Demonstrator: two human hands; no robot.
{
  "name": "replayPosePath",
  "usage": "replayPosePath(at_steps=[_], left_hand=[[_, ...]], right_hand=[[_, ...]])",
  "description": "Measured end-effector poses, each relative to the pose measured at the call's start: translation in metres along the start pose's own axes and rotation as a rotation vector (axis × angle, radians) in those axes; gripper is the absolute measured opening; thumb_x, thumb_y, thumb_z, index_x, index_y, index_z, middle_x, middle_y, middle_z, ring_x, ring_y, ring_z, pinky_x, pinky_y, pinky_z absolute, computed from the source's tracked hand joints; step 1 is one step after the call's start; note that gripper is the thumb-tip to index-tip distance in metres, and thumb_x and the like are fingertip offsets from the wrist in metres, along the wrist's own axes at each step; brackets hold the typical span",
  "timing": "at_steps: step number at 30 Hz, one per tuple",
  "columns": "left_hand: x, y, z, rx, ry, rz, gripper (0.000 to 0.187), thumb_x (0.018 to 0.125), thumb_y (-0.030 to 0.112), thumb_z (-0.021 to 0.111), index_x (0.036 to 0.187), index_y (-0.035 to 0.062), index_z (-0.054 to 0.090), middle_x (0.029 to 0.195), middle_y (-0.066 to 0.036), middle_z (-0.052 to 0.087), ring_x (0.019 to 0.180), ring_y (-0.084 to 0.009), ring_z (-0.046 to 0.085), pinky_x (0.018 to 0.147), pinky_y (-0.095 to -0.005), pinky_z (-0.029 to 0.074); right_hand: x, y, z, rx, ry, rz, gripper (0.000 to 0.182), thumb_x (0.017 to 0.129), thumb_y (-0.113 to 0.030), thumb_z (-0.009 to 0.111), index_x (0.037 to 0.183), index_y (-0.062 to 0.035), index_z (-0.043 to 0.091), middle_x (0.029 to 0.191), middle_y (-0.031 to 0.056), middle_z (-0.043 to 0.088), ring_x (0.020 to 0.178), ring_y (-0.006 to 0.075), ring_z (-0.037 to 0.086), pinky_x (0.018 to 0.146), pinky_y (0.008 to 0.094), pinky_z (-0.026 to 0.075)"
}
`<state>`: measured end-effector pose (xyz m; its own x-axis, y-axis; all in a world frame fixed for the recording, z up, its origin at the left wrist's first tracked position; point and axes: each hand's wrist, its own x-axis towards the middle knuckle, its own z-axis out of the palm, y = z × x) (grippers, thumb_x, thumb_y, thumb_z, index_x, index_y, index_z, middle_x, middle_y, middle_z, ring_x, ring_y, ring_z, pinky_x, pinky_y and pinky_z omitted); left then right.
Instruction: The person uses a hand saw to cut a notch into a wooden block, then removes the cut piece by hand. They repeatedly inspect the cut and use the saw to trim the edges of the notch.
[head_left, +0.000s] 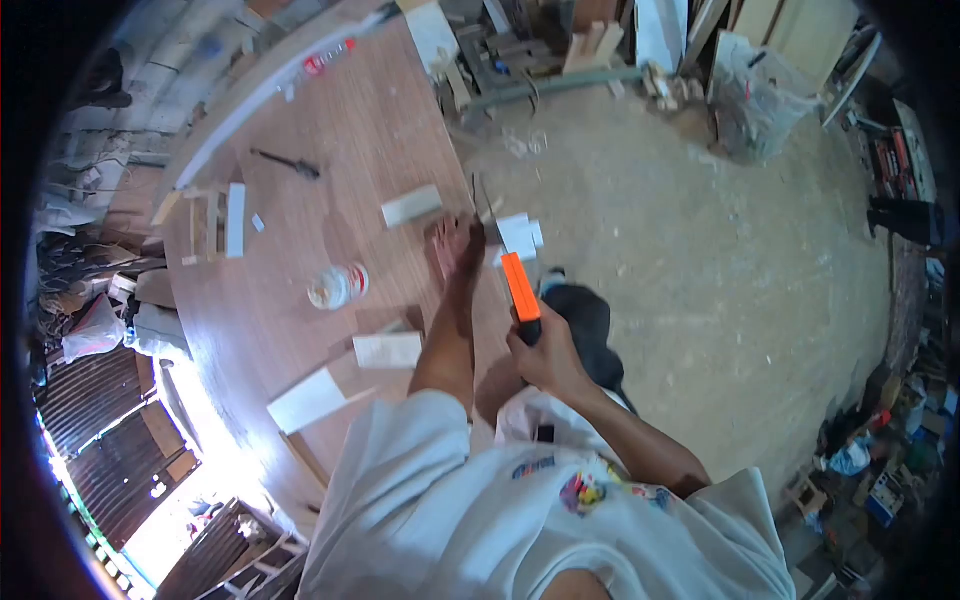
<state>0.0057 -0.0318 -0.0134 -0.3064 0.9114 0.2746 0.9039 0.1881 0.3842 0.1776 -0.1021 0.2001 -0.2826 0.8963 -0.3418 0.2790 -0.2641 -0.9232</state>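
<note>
My right hand [545, 350] is wrapped round the black end of a saw's orange handle [520, 287]. The thin dark saw blade [487, 205] runs up and left from the handle, beside my left hand. My left hand [457, 245] lies on the wooden table near its right edge, fingers apart; whether a thin piece is under it I cannot make out. Just above its fingers is a pale wood block [412, 206]. White pieces [520, 237] show beyond the table edge, behind the blade.
On the table [350, 120] are a jar [338, 287], a dark tool [286, 163], a red-capped bottle [328, 58], a small wooden frame [208, 225] and white blocks [388, 351]. A plastic bag [760, 105] and wood scraps [595, 48] lie on the floor.
</note>
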Motion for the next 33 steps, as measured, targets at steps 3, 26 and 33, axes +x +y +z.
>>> replayPosePath(at_steps=[3,26,33], left_hand=[[0.006,0.004,-0.01,-0.015,-0.145,-0.007,0.014,0.082,0.02,0.055,0.089,0.0086,0.06,0.095,-0.015,0.052,0.097,-0.0335,0.051,0.083,-0.0455,0.041],[0.002,0.016,-0.006,-0.021,0.001,0.016,0.01,0.078,0.017,0.058,0.08,0.0071,0.057,0.085,-0.014,0.052,0.087,-0.0331,0.053,0.078,-0.0446,0.042],[0.023,-0.001,0.003,-0.084,-0.025,-0.074,0.016,0.08,0.025,0.057,0.079,0.0091,0.057,0.083,-0.011,0.052,0.087,-0.0314,0.052,0.081,-0.0469,0.039]], right_hand=[[-0.034,-0.014,-0.013,0.056,0.01,-0.036,0.016,0.075,0.004,0.055,0.091,0.0029,0.052,0.076,0.0091,0.051,0.073,0.0135,0.05,0.071,0.0291,0.044],[0.07,-0.018,-0.012,0.123,-0.122,0.184,0.007,0.081,-0.004,0.051,0.085,-0.0027,0.046,0.061,-0.0006,0.044,0.059,0.0087,0.045,0.052,0.028,0.039],[-0.011,-0.068,-0.039,0.09,-0.114,-0.039,0.019,0.076,-0.002,0.055,0.094,0.0018,0.049,0.066,0.0092,0.049,0.063,0.0139,0.048,0.057,0.0319,0.041]])
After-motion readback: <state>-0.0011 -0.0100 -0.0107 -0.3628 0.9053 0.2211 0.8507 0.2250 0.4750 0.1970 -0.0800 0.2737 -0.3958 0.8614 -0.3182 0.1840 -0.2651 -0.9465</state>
